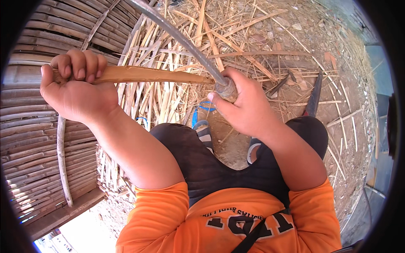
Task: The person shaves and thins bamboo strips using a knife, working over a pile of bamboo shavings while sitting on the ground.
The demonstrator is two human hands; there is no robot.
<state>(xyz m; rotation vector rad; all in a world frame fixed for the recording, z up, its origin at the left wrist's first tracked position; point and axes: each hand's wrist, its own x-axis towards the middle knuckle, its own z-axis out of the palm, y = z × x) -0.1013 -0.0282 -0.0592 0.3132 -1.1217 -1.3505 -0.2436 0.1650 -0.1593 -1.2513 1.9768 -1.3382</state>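
Observation:
My left hand [82,86] is closed around the left end of a split bamboo strip [156,75], held out level in front of me. My right hand [251,105] grips the rounded handle [228,90] of a long knife. Its grey blade [179,38] shows nearly edge-on and slants up and left, past the top of the view. The strip's right end meets the knife near the handle. Whether the cutting edge touches it, I cannot tell.
Loose bamboo strips [154,99] lie heaped ahead and left. A wall of bamboo slats [38,139] stands at my left. By my right knee lies a dark tapered blade [314,95]. A blue strap [195,118] is near my sandalled foot [204,133].

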